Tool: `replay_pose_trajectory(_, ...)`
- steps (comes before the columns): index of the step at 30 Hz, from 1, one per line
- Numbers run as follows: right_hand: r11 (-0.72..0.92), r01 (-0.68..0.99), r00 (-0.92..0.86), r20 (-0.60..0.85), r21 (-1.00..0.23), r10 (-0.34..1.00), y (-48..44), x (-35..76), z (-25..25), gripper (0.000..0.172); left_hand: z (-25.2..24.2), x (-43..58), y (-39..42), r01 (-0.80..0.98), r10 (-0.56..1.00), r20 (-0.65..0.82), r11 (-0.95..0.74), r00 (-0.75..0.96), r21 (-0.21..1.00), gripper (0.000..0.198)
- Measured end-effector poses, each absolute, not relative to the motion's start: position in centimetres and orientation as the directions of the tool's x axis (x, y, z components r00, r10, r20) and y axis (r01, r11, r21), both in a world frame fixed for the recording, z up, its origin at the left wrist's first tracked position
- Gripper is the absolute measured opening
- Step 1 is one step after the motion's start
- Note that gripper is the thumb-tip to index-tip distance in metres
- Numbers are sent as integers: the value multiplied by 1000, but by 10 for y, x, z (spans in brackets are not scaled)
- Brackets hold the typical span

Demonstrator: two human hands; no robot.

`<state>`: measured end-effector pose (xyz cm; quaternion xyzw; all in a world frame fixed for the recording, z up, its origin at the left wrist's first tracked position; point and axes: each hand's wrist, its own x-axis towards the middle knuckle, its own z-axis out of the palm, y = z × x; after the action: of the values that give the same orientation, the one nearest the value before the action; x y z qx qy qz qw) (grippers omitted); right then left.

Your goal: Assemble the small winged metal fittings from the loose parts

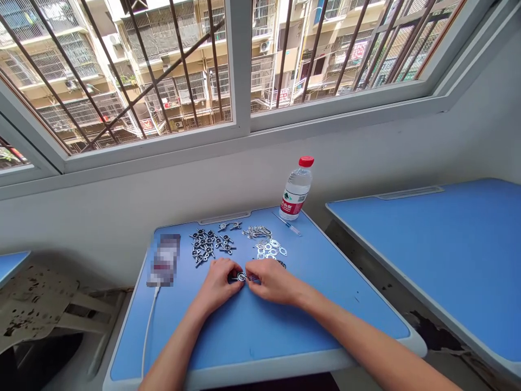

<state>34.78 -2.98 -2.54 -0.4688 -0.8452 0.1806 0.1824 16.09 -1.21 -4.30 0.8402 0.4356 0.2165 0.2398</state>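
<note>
Near the middle of the blue desk, my left hand (220,282) and my right hand (272,280) meet, fingers closed on a small metal part (241,277) with a round centre and a thin stem. My left fingers grip its left side; the right fingertips pinch its right side, partly hiding it. Beyond my left hand lies a group of similar dark round metal parts with stems (207,243). Past my right hand are flat silver oval plates with holes (282,251) and a heap of small silver metal pieces (258,232). Some dark rings (281,264) show beside my right knuckles.
A red-capped water bottle (293,191) stands at the desk's back right corner, with a thin blue screwdriver-like tool (287,224) before it. At left lies a blurred phone (165,258) on a white cable (148,326). Another blue desk (443,244) stands right, across a gap.
</note>
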Motion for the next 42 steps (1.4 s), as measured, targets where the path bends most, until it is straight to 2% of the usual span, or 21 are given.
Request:
replay_pose_trajectory(11, 447, 796, -470, 48, -409, 881, -35, 341, -19, 9, -40, 161, -14, 618, 829, 168, -518, 533, 591, 8)
replay_pose_trajectory(14, 434, 774, -471, 39, -461, 881, -33, 342, -18, 6, -40, 161, -13, 624, 830, 152, -511, 536, 591, 8)
replay_pose_trajectory(17, 402, 729, -442, 66, -555, 894, -27, 351, -16, 13, -39, 160, -12, 617, 831, 140, -502, 539, 606, 7)
replay_pose_trajectory(21, 304, 674, -299, 128, -673, 946, -13, 379, -11, 9, -37, 159, -11, 620, 838, 108, -476, 535, 623, 9)
replay_pose_trajectory(23, 231, 689, -207, 119, -687, 971, -8, 397, -6, 11, -37, 158, -11, 621, 837, 99, -473, 538, 625, 11)
replay_pose_trajectory(26, 156, 737, -152, 63, -657, 986, -4, 418, 2, 12, -37, 157, -10, 619, 832, 96, -478, 546, 624, 13)
replay_pose_trajectory(33, 136, 844, -263, -179, -519, 948, -8, 421, 7, 9, -35, 156, -10, 614, 827, 100, -486, 553, 622, 14)
replay_pose_trajectory(42, 185, 875, -311, -227, -446, 923, -6, 412, -1, 12, -36, 155, -10, 623, 828, 98, -489, 552, 610, 15)
